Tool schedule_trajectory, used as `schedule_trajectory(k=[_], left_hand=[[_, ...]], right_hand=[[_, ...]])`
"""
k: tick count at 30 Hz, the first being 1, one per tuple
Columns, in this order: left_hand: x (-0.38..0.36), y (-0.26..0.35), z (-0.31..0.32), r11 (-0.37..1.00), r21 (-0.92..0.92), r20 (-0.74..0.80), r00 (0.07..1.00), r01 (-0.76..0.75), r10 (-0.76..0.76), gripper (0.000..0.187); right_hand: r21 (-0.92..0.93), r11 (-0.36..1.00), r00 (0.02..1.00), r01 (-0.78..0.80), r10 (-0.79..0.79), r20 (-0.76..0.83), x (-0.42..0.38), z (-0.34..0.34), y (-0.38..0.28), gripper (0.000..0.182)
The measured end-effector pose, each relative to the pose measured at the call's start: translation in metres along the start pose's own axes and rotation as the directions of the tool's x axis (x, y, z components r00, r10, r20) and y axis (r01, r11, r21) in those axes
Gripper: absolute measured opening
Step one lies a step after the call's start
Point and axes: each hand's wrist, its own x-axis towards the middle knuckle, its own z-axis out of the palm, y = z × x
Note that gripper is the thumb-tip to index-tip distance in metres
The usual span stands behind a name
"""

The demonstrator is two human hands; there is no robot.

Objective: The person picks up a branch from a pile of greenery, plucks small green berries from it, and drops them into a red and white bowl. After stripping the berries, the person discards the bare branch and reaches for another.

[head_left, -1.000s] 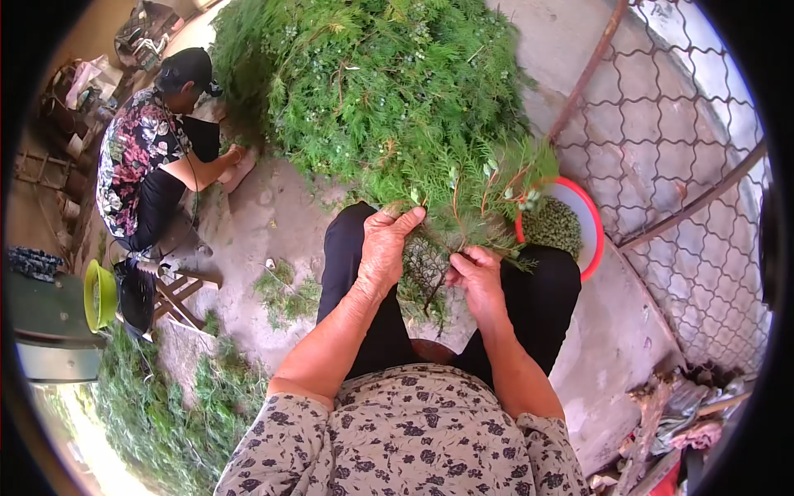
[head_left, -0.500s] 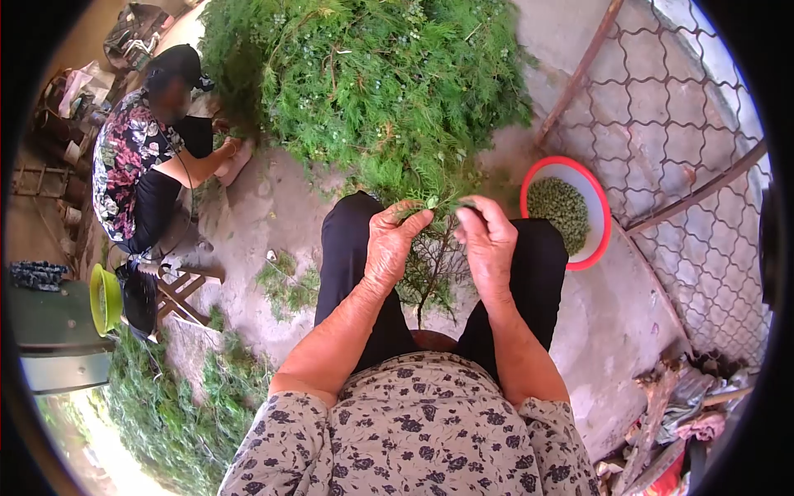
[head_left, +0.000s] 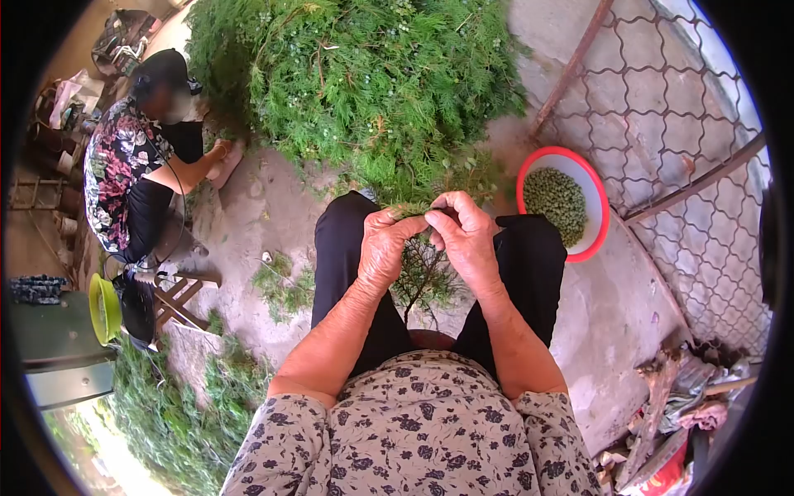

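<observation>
My left hand (head_left: 383,246) is closed around an evergreen sprig (head_left: 407,210), held over my lap between the knees. Thumb and forefinger of my right hand (head_left: 468,241) are pinched together at the sprig's right end, touching the left fingertips; what lies between them is too small to tell. Below both hands, a dark-stemmed branch (head_left: 420,281) stands between my legs. To the right of my knee sits a white bowl with a red rim (head_left: 596,236), holding small green berries (head_left: 556,202).
A large heap of evergreen branches (head_left: 380,83) lies ahead. At left a co-worker (head_left: 124,178) sits by a wooden stool (head_left: 184,302) and a yellow-green basin (head_left: 104,310). More branches (head_left: 178,413) lie lower left. A metal lattice (head_left: 662,124) stands at right, above piled scraps (head_left: 674,422).
My right hand has moved left and its fingertips have come together with the left hand's at the sprig. The view has shifted slightly.
</observation>
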Motion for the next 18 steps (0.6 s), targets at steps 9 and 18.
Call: schedule_trajectory(k=[9,18], left_hand=[[0.003,-0.008,-0.002,0.891,-0.448,-0.055,0.992,0.076,-0.112,0.009],[0.001,-0.005,-0.003,0.846,-0.515,0.012,0.988,0.139,-0.154,0.006]], right_hand=[[0.698,0.704,0.976,-0.132,0.215,-0.033,0.004,-0.028,-0.001,0.009],[-0.324,0.919,0.965,-0.226,0.165,-0.205,0.002,-0.020,0.033,0.021]])
